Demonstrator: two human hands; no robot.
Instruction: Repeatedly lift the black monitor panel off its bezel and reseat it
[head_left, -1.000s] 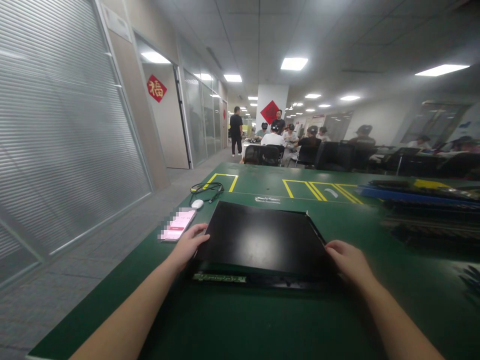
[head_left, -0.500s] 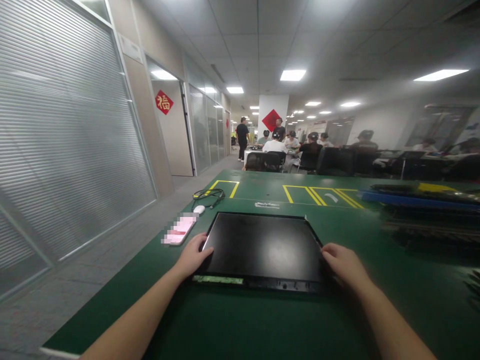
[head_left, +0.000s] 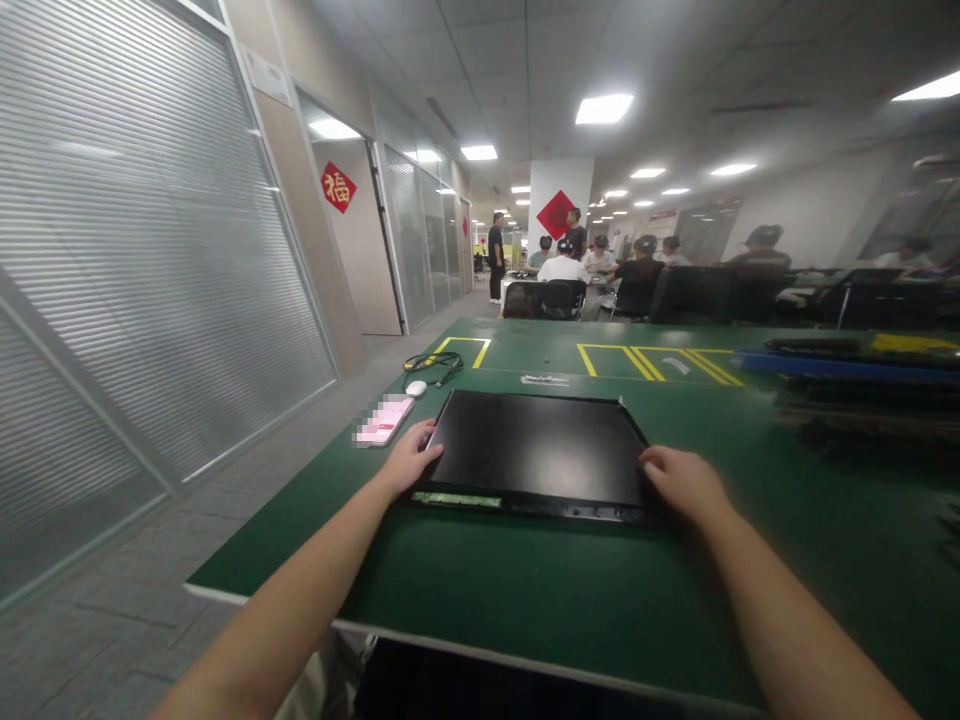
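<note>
Right now a flat black panel [head_left: 538, 447] lies on the green table [head_left: 525, 600], and everything else is easiest placed from it. The left hand [head_left: 411, 462] rests at the panel's near left corner, fingers loosely curled with the tips over the edge; the right hand [head_left: 679, 482] sits at the near right corner in the same way, fingers bent along the side. Neither hand is closed in a full grip, and whether the fingers reach under the panel cannot be told. Along the panel's near edge runs a thin green strip [head_left: 456, 498] that looks like a circuit board, between the two hands and close to the left one.

Just left of the panel lies a phone [head_left: 385, 420] with a pink screen, and beyond that a white mouse [head_left: 415, 388] and a coil of black cable [head_left: 431, 364]. Well to the right sits a stack of dark and blue trays [head_left: 847, 365]. People sit at tables far behind.

With only fingertip contact at two corners, the panel could slip or twist if raised unevenly, and pressure from the left hand could, in my judgement, strain the exposed strip. A sideways slide to the left might knock the phone.
</note>
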